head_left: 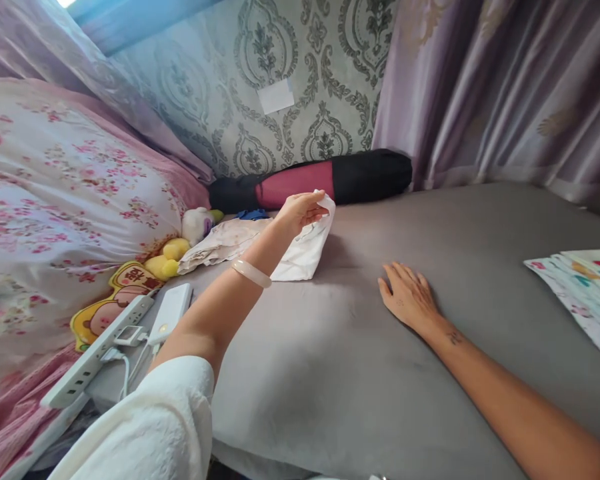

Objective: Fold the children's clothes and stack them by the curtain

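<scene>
The thin white cloth is pinched at its top edge by the left hand, just in front of the long black and dark pink roll-shaped bag. The right hand is laid palm down, fingers a bit spread, on the smooth grey bed sheet, farther in front of the bag. The hands are held well apart. A crumpled cream cloth is seen near the bag's left end.
</scene>
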### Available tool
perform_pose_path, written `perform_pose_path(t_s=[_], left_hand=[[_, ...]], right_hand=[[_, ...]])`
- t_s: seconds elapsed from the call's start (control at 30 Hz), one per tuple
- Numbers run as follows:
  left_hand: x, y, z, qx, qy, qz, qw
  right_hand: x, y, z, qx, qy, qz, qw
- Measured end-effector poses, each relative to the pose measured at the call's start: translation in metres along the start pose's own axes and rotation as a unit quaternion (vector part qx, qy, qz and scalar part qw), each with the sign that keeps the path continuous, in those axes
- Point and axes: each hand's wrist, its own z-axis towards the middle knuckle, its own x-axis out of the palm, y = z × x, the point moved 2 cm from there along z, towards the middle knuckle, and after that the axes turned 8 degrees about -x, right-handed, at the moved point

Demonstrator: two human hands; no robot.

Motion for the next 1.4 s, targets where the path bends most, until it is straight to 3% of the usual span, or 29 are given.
perform_pose_path(t_s=[0.17,0.27,0.37,0.5,0.67,0.73,0.9,0.97,1.03,1.1,1.23,1.33,1.4], left_hand=[[0.054,0.018,-0.007,-0.038,0.046,0.002,0.998],[0.085,0.03,-0.013,-0.058,0.078,0.011,0.995],[0.114,0.043,-0.022,-0.076,0.093,0.018,0.993],[0.146,0.06,-0.038,-0.104,0.119,0.017,0.987],[0.171,0.078,-0.056,-0.122,0.171,0.055,0.976],[0.174,0.083,-0.06,-0.132,0.18,0.099,0.97],[0.167,0.084,-0.05,-0.125,0.213,0.203,0.948],[0.157,0.083,-0.037,-0.072,0.183,0.239,0.951],[0.146,0.081,-0.02,0.029,0.142,0.285,0.948],[0.136,0.081,-0.006,0.125,0.129,0.363,0.914],[0.125,0.085,0.009,0.26,0.174,0.504,0.805],[0.123,0.086,0.012,0.307,0.191,0.56,0.745],[0.123,0.087,0.013,0.314,0.205,0.579,0.724]], right_hand=[[-0.022,0.025,-0.001,-0.04,-0.067,0.23,0.97],[-0.03,0.04,-0.002,-0.058,-0.046,0.342,0.937],[-0.034,0.044,-0.003,-0.018,-0.003,0.427,0.904],[-0.034,0.041,-0.001,0.04,0.039,0.498,0.865],[-0.026,0.034,0.001,0.065,0.043,0.504,0.86],[-0.021,0.031,0.001,0.067,0.036,0.513,0.855],[-0.013,0.026,0.002,0.129,0.088,0.522,0.838],[-0.014,0.026,0.002,0.153,0.081,0.541,0.823],[-0.016,0.028,0.001,0.167,0.07,0.562,0.807],[-0.016,0.03,0.0,0.171,0.066,0.575,0.798],[-0.012,0.031,-0.002,0.171,0.054,0.585,0.791],[-0.008,0.028,-0.003,0.164,0.05,0.57,0.804],[-0.008,0.026,-0.003,0.16,0.055,0.555,0.815]])
